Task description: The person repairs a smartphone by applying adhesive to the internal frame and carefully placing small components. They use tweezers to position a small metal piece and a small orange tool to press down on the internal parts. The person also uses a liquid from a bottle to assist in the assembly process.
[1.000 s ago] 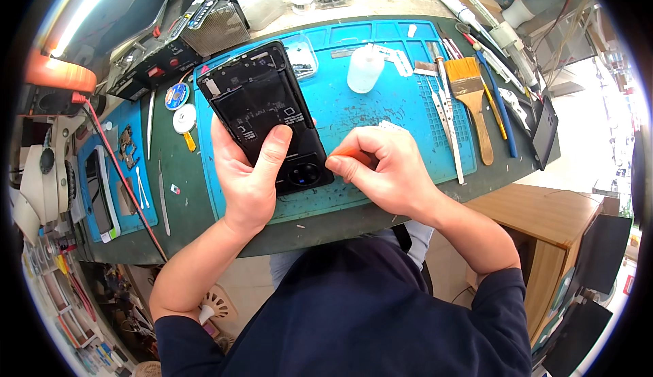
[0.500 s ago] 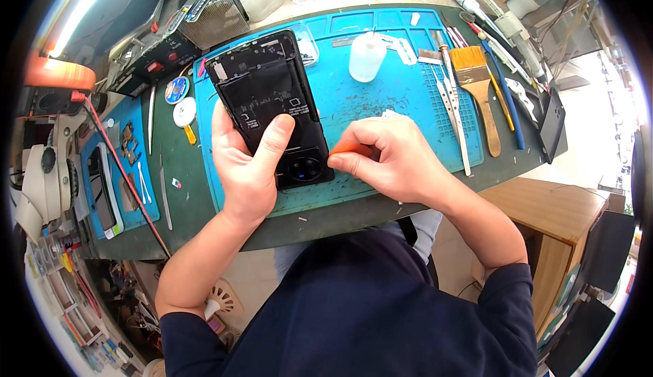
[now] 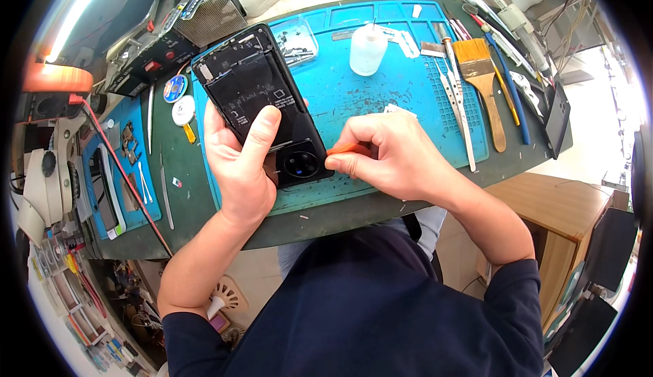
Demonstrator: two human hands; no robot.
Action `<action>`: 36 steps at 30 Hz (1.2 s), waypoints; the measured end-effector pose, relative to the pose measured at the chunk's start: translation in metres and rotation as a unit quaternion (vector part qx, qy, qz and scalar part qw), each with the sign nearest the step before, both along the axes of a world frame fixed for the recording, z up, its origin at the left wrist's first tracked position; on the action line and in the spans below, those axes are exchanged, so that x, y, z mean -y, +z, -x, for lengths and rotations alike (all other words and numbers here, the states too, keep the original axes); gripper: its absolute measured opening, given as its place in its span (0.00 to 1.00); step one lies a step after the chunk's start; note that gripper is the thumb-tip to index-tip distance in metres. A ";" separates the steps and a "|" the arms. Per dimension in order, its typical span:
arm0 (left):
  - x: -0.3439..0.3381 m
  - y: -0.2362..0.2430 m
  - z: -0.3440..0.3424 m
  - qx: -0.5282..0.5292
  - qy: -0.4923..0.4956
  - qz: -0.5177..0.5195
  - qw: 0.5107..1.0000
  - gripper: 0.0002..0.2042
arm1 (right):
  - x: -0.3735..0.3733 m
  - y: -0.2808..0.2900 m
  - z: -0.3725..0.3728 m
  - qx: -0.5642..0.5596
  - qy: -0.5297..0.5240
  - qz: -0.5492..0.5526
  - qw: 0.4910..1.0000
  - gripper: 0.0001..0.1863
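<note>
My left hand (image 3: 239, 156) grips a black phone (image 3: 262, 81) whose back is off, baring its dark battery and inner parts. The thumb lies across the phone's inner face, and the fingers wrap its left side. A round camera unit (image 3: 300, 164) sits at the end nearest me. In a pinch, my right hand (image 3: 391, 154) holds a small orange pry tool (image 3: 352, 149), mostly hidden by the fingers. Its tip meets the phone's right edge beside the camera unit; whether it is inside the seam I cannot tell. Both hands are above the blue work mat (image 3: 401, 91).
Beyond the phone stand a translucent bottle (image 3: 369, 50) and a clear box (image 3: 296, 40) of small parts. Tweezers (image 3: 459, 115), a wide brush (image 3: 484, 91) and other tools lie to the right. At left are a red cable (image 3: 126, 173), a solder reel (image 3: 175, 89) and another phone (image 3: 102, 193).
The phone has tilted slightly further left at its far end, uncovering more of the parts box. My right hand stays at its edge, and more of the orange tool shows.
</note>
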State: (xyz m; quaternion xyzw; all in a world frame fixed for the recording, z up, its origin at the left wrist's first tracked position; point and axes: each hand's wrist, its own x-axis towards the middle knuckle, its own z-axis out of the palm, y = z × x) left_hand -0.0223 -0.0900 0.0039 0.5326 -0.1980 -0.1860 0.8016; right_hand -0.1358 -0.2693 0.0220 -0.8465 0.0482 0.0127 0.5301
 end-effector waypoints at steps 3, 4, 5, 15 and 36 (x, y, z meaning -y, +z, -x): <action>0.000 0.000 0.000 -0.013 0.007 -0.003 1.000 0.17 | 0.000 -0.001 0.000 0.003 0.000 0.011 1.000 0.10; 0.000 0.001 0.000 -0.018 0.011 -0.003 1.000 0.17 | 0.000 -0.001 0.001 0.008 -0.001 0.016 1.000 0.11; 0.001 0.001 0.000 -0.024 0.012 -0.001 1.000 0.17 | -0.002 -0.004 0.002 0.026 -0.013 0.005 1.000 0.10; -0.003 -0.001 -0.003 -0.036 -0.006 0.034 0.999 0.16 | -0.006 -0.001 0.006 0.036 -0.074 -0.027 0.996 0.07; 0.000 -0.005 0.003 0.055 0.000 -0.010 0.998 0.20 | -0.006 -0.009 0.007 0.104 -0.079 0.018 0.991 0.05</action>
